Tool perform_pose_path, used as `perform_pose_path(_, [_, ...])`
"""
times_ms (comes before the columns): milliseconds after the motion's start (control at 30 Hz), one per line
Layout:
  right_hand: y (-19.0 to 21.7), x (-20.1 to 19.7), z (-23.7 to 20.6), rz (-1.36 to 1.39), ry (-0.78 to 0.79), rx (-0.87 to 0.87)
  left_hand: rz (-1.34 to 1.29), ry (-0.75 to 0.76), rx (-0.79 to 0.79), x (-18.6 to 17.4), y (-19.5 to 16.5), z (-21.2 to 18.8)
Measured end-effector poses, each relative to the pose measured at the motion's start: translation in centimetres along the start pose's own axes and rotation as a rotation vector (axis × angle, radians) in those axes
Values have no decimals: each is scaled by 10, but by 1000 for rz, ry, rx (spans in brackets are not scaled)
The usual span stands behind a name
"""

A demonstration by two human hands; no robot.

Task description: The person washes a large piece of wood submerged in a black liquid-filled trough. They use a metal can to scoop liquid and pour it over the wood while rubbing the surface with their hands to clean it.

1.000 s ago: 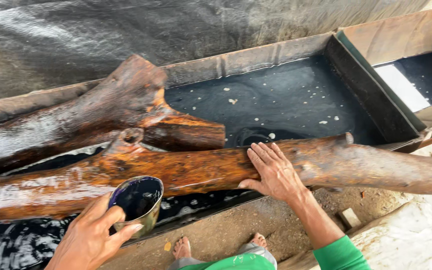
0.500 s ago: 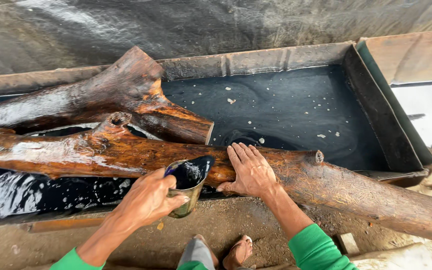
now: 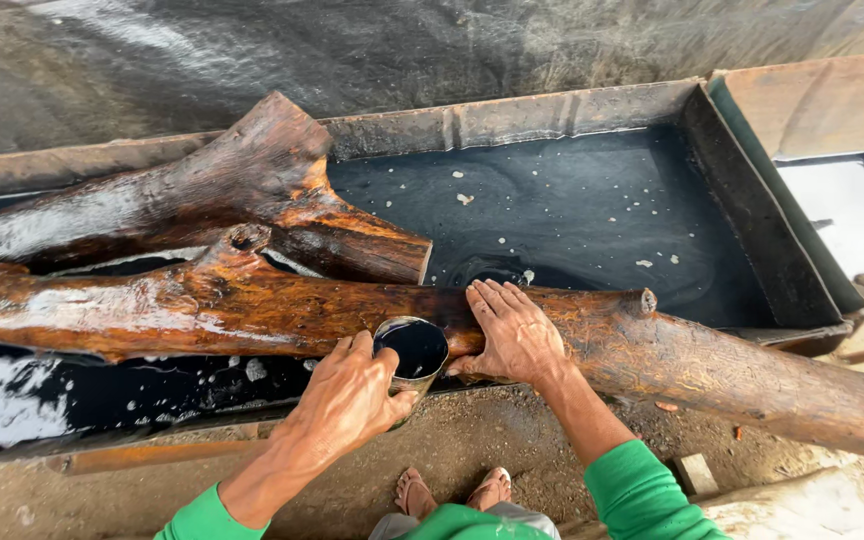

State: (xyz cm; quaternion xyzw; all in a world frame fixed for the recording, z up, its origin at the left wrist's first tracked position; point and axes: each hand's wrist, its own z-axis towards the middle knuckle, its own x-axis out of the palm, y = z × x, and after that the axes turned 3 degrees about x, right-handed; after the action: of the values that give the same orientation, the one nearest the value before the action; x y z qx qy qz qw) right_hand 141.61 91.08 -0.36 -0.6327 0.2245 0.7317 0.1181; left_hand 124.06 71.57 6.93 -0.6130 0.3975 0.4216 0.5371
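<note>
The left hand (image 3: 347, 395) grasps a small round metal cup of dark liquid (image 3: 410, 350) just beside the long wet brown log (image 3: 252, 310), which lies left to right, while the open right hand (image 3: 512, 335) rests flat on it.

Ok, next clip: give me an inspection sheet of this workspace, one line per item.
Surface: long trough of dark liquid with pale flecks; dirt ground in front.
Job's things: cup full of dark liquid; front log wet, its right end out over the trough's rim.
Clutter: back log lying in the trough.
Grippers: left hand grips the cup; right hand flat on the front log.
Cables: nothing seen.
Surroundings: dark sheet behind; second trough at right; person's bare feet below.
</note>
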Motion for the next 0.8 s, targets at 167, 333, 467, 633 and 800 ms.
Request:
perform_pose_path(167, [0,-1,0,19,14,-2,-13,-58,57,-2,-9,3])
perform_pose_path(333, [-2,4,-1,27,-8,-31,-44,-80,-58,-2,-22,4])
perform_pose_path(467, [-3,7,-1,30,0,-50,-105,-115,-176,-3,-35,1])
perform_pose_path(633, [0,13,3,22,39,-59,-286,-267,-295,-1,-43,-5])
perform_pose_path(800, [2,16,7,34,18,-103,-329,-362,-476,15,-40,-7])
